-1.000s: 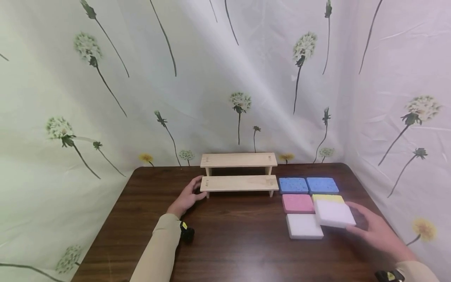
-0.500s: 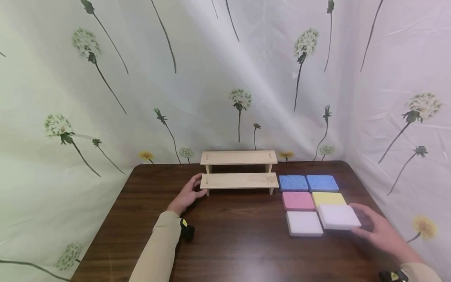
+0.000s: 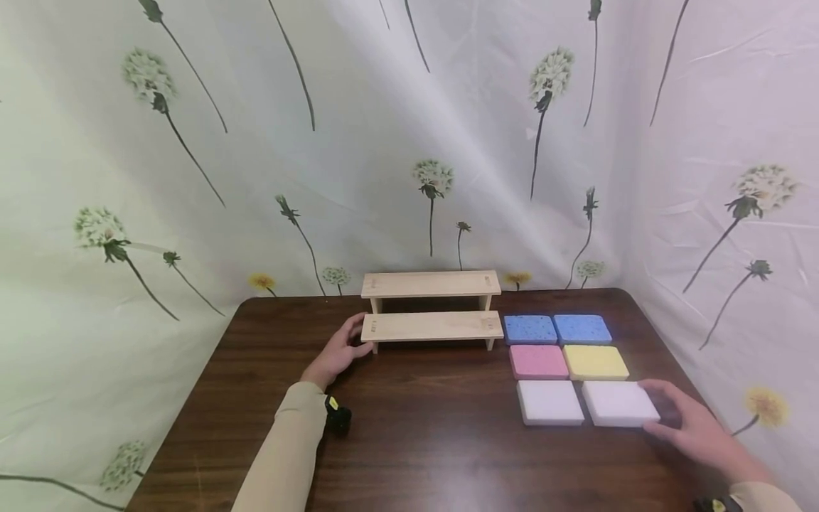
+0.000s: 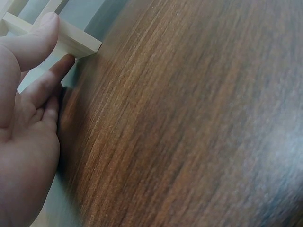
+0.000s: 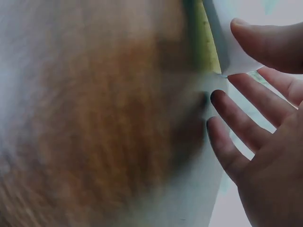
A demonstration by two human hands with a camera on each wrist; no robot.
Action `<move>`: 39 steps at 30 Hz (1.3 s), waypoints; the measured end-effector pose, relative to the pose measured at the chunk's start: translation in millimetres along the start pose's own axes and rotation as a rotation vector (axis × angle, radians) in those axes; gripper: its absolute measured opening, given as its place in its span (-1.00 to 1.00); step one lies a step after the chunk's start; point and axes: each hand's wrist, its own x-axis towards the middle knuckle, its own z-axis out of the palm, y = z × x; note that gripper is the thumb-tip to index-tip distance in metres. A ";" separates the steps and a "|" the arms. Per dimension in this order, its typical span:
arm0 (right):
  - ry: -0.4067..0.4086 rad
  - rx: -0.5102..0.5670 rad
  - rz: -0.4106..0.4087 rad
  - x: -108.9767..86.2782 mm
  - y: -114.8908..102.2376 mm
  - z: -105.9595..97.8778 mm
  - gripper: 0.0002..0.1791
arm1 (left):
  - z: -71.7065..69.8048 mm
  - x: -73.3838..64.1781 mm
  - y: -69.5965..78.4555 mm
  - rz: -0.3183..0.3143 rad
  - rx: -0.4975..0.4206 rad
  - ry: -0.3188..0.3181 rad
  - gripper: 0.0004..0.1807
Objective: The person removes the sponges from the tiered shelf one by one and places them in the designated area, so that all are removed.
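Observation:
My right hand (image 3: 694, 430) pinches the right end of a white sponge (image 3: 619, 404), close over the table. In the right wrist view the thumb lies on one face of that white sponge (image 5: 232, 45), index and middle fingers reach its other side, and the lower fingers hang free. Another white sponge (image 3: 550, 402) lies to its left. My left hand (image 3: 335, 355) rests at the left end of a two-step wooden stand (image 3: 431, 326), thumb in front and fingers behind. Seen from the left wrist, its extended fingers reach the stand's leg (image 4: 80, 42).
Behind the white sponges lie a pink sponge (image 3: 539, 362) and a yellow sponge (image 3: 595, 362), then two blue sponges (image 3: 530, 329) right of the stand. The dark wooden table (image 3: 409, 448) ends at a flower-printed curtain (image 3: 384, 142).
The white sponge in my right hand has moved right, toward me and down, off the yellow sponge in view, into line with the other white one. My left hand stays at the stand.

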 end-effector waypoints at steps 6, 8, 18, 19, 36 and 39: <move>0.003 -0.061 0.004 -3.4 7.2 7.1 -0.28 | 2.9 12.8 -20.6 0.003 -0.024 0.008 -0.13; 0.005 -0.066 0.000 -5.0 7.9 8.8 -0.27 | 4.9 17.4 -29.8 0.004 -0.012 0.012 -0.12; -0.023 -0.091 0.035 -3.8 3.9 14.8 -0.09 | 3.7 21.0 -43.5 0.017 -0.016 0.026 -0.12; -0.030 -0.101 0.051 -2.5 3.5 15.1 -0.08 | 3.0 21.2 -43.6 0.022 -0.016 0.028 -0.12; -0.015 -0.139 0.012 5.7 2.9 14.0 -0.13 | 1.8 19.4 -43.0 0.008 -0.010 0.045 -0.15; -0.040 -0.133 0.014 7.3 1.5 13.5 -0.13 | 1.7 19.3 -41.8 0.009 -0.014 0.053 -0.15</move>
